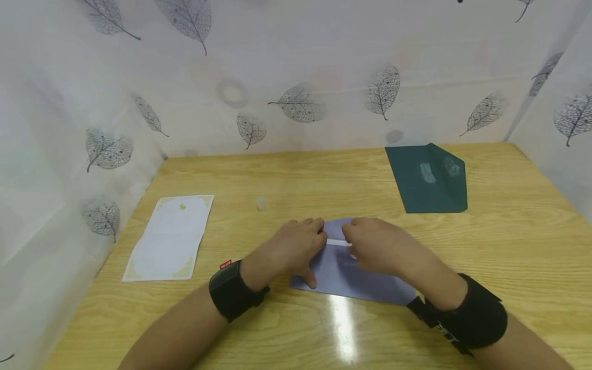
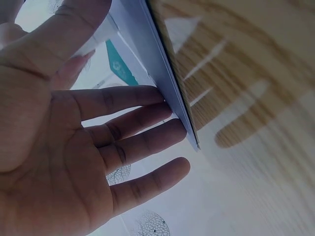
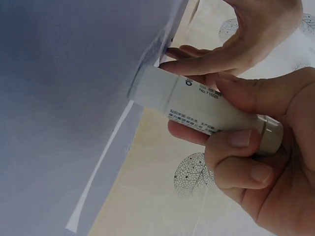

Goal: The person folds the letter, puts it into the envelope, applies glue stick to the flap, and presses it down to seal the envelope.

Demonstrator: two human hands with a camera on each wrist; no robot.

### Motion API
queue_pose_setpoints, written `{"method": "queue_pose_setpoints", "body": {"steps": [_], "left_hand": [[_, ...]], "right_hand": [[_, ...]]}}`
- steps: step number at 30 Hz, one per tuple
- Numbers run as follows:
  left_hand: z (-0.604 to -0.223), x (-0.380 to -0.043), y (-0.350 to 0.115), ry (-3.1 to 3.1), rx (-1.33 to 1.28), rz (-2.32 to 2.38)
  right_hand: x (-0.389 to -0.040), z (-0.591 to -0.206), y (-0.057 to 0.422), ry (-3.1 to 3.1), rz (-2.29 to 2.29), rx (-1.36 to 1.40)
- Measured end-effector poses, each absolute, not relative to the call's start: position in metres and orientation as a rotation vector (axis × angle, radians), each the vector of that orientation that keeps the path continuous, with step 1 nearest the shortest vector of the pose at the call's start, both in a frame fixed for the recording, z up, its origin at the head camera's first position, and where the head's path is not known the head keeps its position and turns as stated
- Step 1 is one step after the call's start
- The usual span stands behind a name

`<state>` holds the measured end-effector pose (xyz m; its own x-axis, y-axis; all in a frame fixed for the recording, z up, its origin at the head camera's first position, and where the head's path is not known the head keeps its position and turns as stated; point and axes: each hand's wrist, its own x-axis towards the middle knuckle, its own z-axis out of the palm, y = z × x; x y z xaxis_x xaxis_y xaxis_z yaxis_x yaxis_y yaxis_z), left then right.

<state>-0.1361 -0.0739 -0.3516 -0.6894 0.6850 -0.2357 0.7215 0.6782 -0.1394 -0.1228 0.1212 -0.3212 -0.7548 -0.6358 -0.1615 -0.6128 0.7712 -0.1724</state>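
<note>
A purple paper envelope [image 1: 361, 282] lies in front of me on the table, with a narrow white strip [image 1: 337, 242] running across its upper part. My left hand [image 1: 296, 249] rests at its left end; in the left wrist view the fingers [image 2: 147, 142] are fairly straight and some fingertips touch the envelope's edge. In my right hand [image 1: 381, 246] I grip a white glue stick [image 3: 192, 101], wrapping fingers and thumb round its barrel. Its tip presses on the purple paper at the end of the white strip. In the head view the right hand mostly hides the glue stick.
A dark green envelope [image 1: 439, 190] lies at the back right of the wooden table [image 1: 277, 180]. At the left is a white sheet [image 1: 173, 239] with gold corner patterns. A small translucent cap [image 1: 262, 204] stands behind my left hand. Leaf-printed cloth [image 1: 324, 67] surrounds the table.
</note>
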Motion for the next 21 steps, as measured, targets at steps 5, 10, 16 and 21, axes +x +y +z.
{"method": "queue_pose_setpoints", "body": {"steps": [5,10,16,21], "left_hand": [[-0.352,-0.137,-0.073,2.724,1.136,-0.319],[-0.352,-0.137,-0.073,2.713,1.122,-0.327],[-0.353,-0.138,-0.073,2.727,1.127,-0.326],[-0.352,-0.138,-0.072,2.732,1.124,-0.333]], "right_hand": [[-0.126,-0.319,0.125,2.722,-0.125,-1.056],[-0.124,-0.311,0.128,2.717,-0.227,-0.981],[-0.118,-0.298,0.133,2.836,-0.378,-0.933],[-0.118,-0.297,0.134,2.864,-0.378,-0.93]]}}
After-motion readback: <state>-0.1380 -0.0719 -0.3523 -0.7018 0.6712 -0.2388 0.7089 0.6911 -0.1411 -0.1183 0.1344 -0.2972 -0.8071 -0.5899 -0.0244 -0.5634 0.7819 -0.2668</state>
